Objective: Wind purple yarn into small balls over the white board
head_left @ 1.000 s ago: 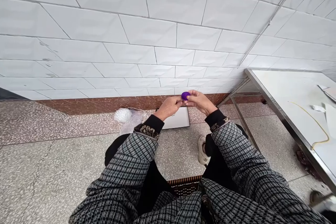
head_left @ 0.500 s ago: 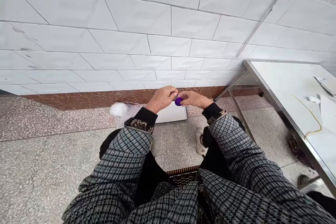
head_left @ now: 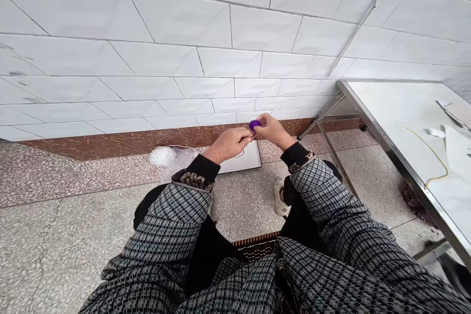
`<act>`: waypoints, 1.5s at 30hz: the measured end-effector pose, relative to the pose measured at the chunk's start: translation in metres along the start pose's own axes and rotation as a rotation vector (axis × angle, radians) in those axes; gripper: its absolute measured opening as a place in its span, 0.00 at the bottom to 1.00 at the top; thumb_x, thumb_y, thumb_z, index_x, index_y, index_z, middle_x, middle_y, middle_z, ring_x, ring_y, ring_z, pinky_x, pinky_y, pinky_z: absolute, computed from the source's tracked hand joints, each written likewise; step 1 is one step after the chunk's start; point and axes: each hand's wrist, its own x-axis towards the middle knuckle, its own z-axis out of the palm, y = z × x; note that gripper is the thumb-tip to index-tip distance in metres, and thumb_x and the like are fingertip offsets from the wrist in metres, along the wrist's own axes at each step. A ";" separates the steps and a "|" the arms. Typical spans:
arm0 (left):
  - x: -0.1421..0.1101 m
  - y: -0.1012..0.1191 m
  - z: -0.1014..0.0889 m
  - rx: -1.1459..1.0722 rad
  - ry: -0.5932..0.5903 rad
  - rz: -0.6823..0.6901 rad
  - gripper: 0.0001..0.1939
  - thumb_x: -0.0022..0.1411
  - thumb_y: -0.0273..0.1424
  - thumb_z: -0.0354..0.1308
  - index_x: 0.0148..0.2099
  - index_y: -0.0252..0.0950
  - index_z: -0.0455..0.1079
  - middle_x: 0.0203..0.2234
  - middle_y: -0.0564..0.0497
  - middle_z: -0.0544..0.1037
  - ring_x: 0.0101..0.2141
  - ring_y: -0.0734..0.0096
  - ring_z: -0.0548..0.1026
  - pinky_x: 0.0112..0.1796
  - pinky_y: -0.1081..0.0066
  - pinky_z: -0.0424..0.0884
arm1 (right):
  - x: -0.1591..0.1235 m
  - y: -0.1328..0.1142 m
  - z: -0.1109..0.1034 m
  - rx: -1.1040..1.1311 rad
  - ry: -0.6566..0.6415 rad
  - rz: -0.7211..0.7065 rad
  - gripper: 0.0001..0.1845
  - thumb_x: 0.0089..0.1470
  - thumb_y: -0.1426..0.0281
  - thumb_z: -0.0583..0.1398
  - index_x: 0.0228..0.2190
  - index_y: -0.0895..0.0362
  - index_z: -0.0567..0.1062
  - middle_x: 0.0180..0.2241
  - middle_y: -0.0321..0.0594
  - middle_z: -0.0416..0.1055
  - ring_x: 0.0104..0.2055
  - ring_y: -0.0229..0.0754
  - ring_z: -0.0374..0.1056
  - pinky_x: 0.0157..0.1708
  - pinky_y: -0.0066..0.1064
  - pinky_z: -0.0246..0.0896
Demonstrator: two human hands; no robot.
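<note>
My right hand (head_left: 270, 130) is closed on a small ball of purple yarn (head_left: 253, 125), gripping its right side. Just below and left of the ball, my left hand (head_left: 231, 143) pinches a thin purple strand that runs up to it. Both hands are held out in front, over a shallow white tray with a dark rim (head_left: 243, 163) on the floor. A dark curved line shows on the tray's bare surface, partly behind my left hand. Left of the tray lies a ball of white yarn (head_left: 162, 157) by crumpled clear plastic (head_left: 184, 161).
A metal-edged white table (head_left: 401, 103) stands at the right, with a yellow cord (head_left: 429, 149), papers and a small white piece on it. A tiled wall (head_left: 206, 88) rises ahead. Between my legs shows a woven seat edge (head_left: 256, 245); a shoe (head_left: 280, 198) rests on the floor.
My right hand has lifted the purple ball a little and turned it. The left hand has shifted to below the ball, and the strand now runs sideways. The view has tilted slightly.
</note>
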 end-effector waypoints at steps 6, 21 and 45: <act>-0.002 -0.006 -0.013 0.018 0.191 -0.122 0.10 0.62 0.32 0.51 0.32 0.35 0.71 0.31 0.47 0.78 0.35 0.64 0.73 0.40 0.66 0.68 | -0.016 -0.015 -0.002 0.024 -0.439 0.073 0.12 0.45 0.79 0.65 0.36 0.59 0.76 0.29 0.33 0.75 0.30 0.34 0.68 0.29 0.25 0.62; 0.001 -0.003 0.002 -0.030 -0.061 -0.044 0.13 0.64 0.34 0.51 0.30 0.35 0.70 0.26 0.51 0.75 0.30 0.69 0.71 0.35 0.70 0.64 | -0.006 -0.008 0.003 0.133 -0.011 0.098 0.16 0.46 0.75 0.64 0.39 0.56 0.70 0.27 0.29 0.70 0.25 0.33 0.66 0.28 0.26 0.67; 0.001 0.002 -0.002 -0.153 -0.107 -0.078 0.12 0.63 0.35 0.51 0.33 0.35 0.74 0.29 0.50 0.77 0.32 0.68 0.72 0.38 0.69 0.66 | -0.002 -0.003 -0.001 0.189 0.011 0.010 0.17 0.46 0.71 0.66 0.40 0.56 0.70 0.35 0.34 0.72 0.34 0.36 0.69 0.39 0.31 0.68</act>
